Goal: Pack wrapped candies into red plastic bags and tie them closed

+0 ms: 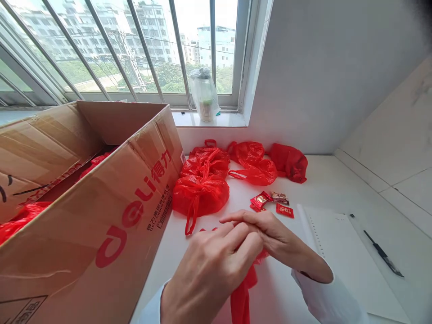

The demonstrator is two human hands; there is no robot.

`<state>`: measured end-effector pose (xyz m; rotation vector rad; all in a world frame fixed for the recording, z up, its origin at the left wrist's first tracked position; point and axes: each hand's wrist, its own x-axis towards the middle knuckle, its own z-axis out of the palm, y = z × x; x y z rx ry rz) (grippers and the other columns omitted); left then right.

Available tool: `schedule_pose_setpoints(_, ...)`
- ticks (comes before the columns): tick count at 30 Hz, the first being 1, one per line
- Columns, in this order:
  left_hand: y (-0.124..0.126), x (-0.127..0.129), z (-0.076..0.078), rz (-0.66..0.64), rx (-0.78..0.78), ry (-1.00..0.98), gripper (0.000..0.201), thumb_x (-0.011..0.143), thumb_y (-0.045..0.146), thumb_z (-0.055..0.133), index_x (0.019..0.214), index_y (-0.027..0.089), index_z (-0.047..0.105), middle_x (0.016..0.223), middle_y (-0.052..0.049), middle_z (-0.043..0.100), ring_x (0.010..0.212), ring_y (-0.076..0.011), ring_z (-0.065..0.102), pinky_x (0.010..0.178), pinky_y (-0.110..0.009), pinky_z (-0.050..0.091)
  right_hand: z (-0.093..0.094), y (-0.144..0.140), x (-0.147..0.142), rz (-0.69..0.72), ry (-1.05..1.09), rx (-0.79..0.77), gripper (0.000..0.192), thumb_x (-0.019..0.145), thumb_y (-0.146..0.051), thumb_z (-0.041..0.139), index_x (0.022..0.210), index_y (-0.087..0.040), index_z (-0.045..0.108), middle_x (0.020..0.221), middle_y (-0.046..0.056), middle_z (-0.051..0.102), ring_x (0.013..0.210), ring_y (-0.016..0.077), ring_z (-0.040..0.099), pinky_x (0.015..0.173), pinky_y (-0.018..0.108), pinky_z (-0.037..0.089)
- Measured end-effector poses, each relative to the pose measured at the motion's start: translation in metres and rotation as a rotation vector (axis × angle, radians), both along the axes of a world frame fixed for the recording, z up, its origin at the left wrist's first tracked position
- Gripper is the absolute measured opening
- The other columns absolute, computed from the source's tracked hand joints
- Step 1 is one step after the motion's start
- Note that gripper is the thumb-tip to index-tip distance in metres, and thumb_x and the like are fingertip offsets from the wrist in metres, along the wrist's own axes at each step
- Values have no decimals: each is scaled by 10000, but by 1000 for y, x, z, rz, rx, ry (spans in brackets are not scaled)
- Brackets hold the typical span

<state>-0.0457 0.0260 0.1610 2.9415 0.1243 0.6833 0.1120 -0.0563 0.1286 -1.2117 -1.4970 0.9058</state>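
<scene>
My left hand is closed in a pinch, its knuckles toward me, on a red plastic bag that hangs down below it. Against its far side lies my right hand, index finger stretched over the left one, the other fingers bent and partly hidden. Red film shows beneath the right palm, so both hands are on the bag. Just beyond them on the white table are several small wrapped packets, red and brown. A tied red bag sits to their left, its loops hanging forward.
A large open cardboard box with red bags inside fills the left. More red bags and a dark red bundle line the wall. A bagged jar stands on the windowsill. At right lie paper sheets and a utility knife.
</scene>
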Motion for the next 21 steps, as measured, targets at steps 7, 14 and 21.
schedule_pose_setpoints(7,9,2,-7,71,7,30,250,887,11,324,779,173,480,857,-30,562,541,-101,391,460,-228,303,-7,3,7,-56,-167,53,142,899,-118,502,875,-195,619,772,-17,605,668,104,527,614,218,428)
schedule_pose_setpoints(14,11,-18,11,92,-462,438,98,933,196,404,881,212,485,1052,-48,526,750,-141,562,666,-272,487,-4,-3,24,-135,-477,46,246,973,-348,470,924,-222,676,792,17,673,673,132,577,627,242,443)
schedule_pose_setpoints(21,21,-37,9,233,-467,560,270,977,230,252,858,218,494,1012,-55,534,818,-175,569,737,-321,488,-34,0,64,-113,-592,-148,305,970,-362,444,863,-221,692,741,10,663,666,140,572,627,254,442)
